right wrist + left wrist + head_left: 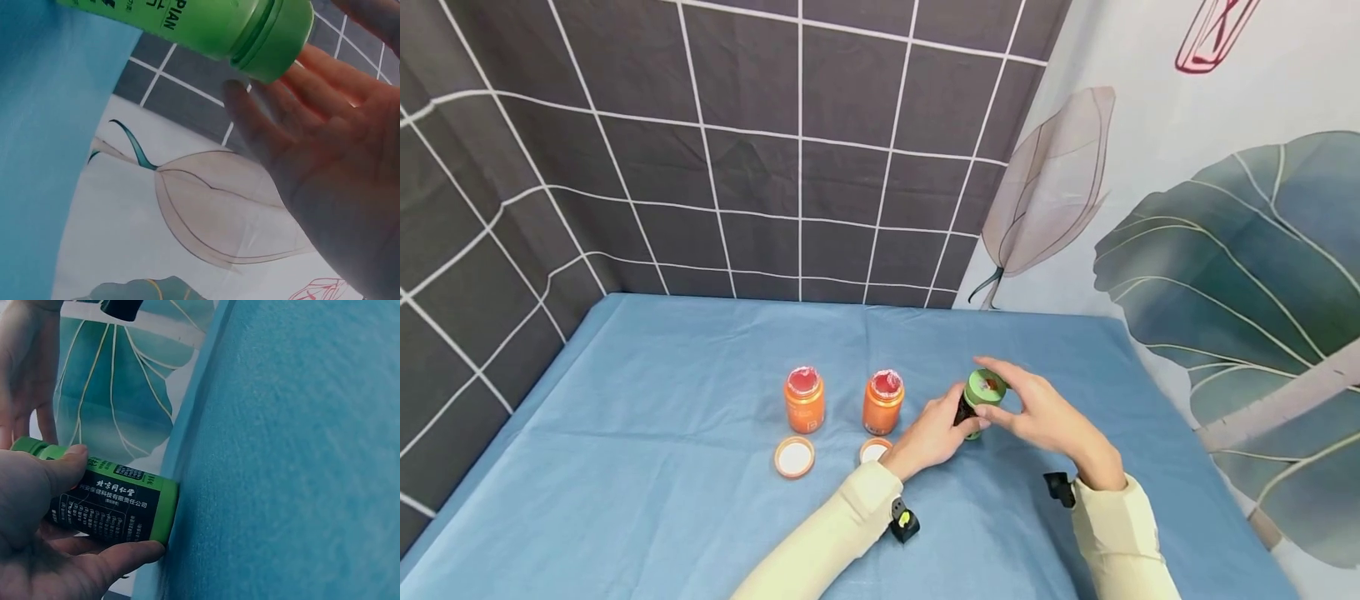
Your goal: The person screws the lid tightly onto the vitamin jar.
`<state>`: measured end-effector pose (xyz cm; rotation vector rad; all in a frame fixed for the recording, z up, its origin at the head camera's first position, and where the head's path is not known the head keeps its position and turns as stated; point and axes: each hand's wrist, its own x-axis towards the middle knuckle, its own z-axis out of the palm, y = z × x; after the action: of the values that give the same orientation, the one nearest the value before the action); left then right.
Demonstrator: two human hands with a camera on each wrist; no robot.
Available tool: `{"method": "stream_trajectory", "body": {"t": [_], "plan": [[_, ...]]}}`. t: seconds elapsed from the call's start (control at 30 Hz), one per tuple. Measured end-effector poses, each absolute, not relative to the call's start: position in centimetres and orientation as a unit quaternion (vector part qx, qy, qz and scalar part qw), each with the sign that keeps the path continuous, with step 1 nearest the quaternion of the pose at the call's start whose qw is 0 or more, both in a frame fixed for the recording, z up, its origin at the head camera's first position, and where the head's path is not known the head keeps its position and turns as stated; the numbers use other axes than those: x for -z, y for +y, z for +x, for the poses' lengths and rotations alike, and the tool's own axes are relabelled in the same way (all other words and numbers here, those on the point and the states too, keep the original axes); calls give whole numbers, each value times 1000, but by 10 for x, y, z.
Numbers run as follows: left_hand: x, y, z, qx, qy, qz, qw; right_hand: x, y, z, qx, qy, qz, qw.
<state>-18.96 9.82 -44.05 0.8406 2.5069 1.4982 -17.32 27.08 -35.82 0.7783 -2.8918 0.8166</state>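
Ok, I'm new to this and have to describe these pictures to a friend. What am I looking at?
There's no robot here: these are a person's own bare hands, with a small black device on each wrist. The wide picture comes from a head camera looking forward and down; the other two come from wrist cameras, so things look tilted.

On the blue cloth stand one orange jar and another orange jar, both uncapped. A lid lies near each, white inside up; the left arm partly covers one.

The left hand grips a green bottle with a dark label. The right hand reaches around its green cap; I can't tell how firmly it touches.
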Motion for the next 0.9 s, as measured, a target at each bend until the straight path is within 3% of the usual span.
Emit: {"method": "stream_trajectory", "body": {"t": [0.6, 0.9], "plan": [[442, 98, -190, -499, 819, 278, 59, 359, 270, -175, -283, -928, 241, 24], [443, 98, -190, -491, 823, 281, 56, 361, 267, -176, -258, -934, 240, 64]]}}
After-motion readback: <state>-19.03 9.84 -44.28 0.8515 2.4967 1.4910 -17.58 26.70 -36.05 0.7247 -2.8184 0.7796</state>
